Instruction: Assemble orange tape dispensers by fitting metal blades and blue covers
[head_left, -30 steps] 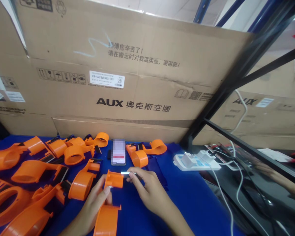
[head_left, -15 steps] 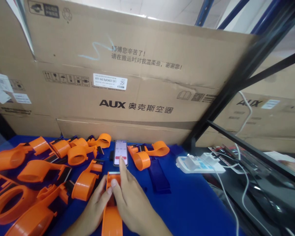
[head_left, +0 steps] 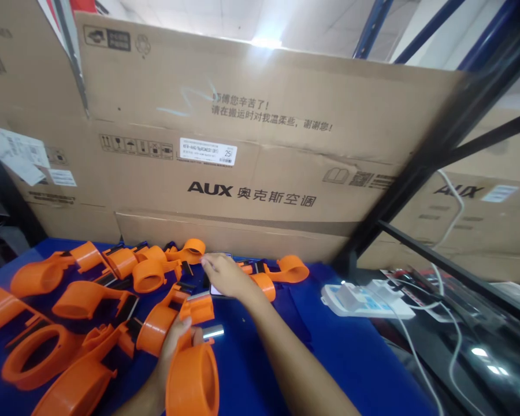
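Note:
My left hand (head_left: 173, 346) is closed around an orange tape dispenser (head_left: 193, 378), its ring toward me and its serrated cutting edge facing up. A shiny metallic strip (head_left: 213, 332) sticks out beside its head. My right hand (head_left: 223, 271) reaches forward over the phone (head_left: 219, 292) and hides most of it. The right fingers are bent and pressed together beside the rearmost dispenser ring (head_left: 194, 249); what is in them, if anything, is hidden. Several more orange tape dispensers (head_left: 80, 297) lie across the left of the blue tabletop (head_left: 251, 364).
To the right of the phone lie further orange dispensers (head_left: 292, 268) and dark blue flat pieces (head_left: 292, 315). A white power strip (head_left: 364, 300) with plugs and cables sits at the right edge. A large cardboard box (head_left: 260, 173) and a black frame post (head_left: 390, 190) stand behind.
My right hand has left the dispenser and moved forward over the phone. My left hand now holds the dispenser alone, turned so its ring opening shows. The view has shifted slightly left.

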Tool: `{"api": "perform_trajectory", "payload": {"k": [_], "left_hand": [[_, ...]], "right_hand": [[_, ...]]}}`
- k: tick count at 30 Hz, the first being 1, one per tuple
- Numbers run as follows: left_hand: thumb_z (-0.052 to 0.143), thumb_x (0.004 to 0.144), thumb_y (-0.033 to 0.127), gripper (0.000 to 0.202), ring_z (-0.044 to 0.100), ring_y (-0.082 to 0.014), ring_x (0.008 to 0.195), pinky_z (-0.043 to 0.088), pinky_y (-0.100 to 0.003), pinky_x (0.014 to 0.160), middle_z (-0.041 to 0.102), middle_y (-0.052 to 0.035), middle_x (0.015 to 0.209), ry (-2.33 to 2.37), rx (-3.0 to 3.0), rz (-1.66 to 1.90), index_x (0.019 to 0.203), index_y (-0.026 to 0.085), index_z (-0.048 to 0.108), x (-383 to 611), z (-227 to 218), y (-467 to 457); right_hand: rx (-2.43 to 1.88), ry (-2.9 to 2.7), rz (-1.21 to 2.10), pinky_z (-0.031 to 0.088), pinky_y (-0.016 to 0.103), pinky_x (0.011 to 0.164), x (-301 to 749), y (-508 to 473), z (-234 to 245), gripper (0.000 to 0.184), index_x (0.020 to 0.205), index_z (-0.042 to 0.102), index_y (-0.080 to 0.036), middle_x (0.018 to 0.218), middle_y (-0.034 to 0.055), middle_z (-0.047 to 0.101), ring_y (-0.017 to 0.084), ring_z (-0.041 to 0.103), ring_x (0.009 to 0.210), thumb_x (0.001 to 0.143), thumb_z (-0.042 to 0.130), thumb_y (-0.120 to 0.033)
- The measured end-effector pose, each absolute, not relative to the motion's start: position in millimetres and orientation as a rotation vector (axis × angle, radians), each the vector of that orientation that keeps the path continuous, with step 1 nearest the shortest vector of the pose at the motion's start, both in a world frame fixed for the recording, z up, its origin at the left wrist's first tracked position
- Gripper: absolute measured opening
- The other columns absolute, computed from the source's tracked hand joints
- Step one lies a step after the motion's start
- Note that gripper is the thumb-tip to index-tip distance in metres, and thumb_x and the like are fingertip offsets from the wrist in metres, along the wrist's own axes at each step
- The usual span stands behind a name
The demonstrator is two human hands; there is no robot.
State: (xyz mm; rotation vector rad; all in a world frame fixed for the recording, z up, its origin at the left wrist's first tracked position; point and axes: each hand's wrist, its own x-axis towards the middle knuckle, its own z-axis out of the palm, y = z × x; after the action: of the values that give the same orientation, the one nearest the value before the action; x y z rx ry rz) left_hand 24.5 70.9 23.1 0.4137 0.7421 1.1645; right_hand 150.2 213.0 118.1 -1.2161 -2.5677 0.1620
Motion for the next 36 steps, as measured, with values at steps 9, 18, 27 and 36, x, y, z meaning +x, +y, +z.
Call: {"api": "perform_trajectory", "payload": {"k": [9,18,27,36], "left_hand": [[0.07,0.081,0.062,0.048,0.054,-0.0154,0.047,0.043,-0.028,0.052,0.059,-0.0005,0.049,0.72,0.706,1.233,0.06,0.019,0.063,21.4,17.6,73.5],[0.068,0.083,0.063,0.047,0.055,-0.0164,0.048,0.045,-0.03,0.054,0.057,0.001,0.05,0.727,0.816,1.225,0.064,0.02,0.061,21.2,12.5,75.4],[0.068,0.09,0.051,0.033,0.044,-0.0111,0.053,0.039,-0.024,0.056,0.051,0.0068,0.057,0.857,0.821,1.338,0.102,0.02,0.066,34.0,31.4,66.0],[0.071,0.086,0.055,0.054,0.049,-0.0153,0.062,0.042,-0.027,0.063,0.055,0.0054,0.065,0.931,0.931,1.257,0.126,0.021,0.059,27.9,9.9,67.7]], "right_hand": [[-1.392,-2.689,-0.05,0.033,0.05,0.104,140.6,220.8,84.0,0.035,0.1,0.078,-0.015,0.124,0.0203,0.063,0.037,0.046,0.122,0.083,0.077,-0.045],[-1.315,-2.575,-0.124,0.038,0.048,0.095,143.2,210.4,89.2,0.028,0.099,0.077,-0.012,0.11,0.0191,0.062,0.035,0.046,0.111,0.09,0.064,-0.035],[-0.967,-2.382,0.075,0.046,0.04,0.089,224.2,150.2,142.5,0.024,0.115,0.07,-0.021,0.104,0.0084,0.068,0.025,0.057,0.098,0.098,0.055,-0.026],[-0.906,-2.38,0.057,0.053,0.047,0.087,228.7,94.4,122.1,0.031,0.125,0.069,-0.021,0.11,0.0124,0.071,0.027,0.063,0.094,0.098,0.054,-0.025]]}}
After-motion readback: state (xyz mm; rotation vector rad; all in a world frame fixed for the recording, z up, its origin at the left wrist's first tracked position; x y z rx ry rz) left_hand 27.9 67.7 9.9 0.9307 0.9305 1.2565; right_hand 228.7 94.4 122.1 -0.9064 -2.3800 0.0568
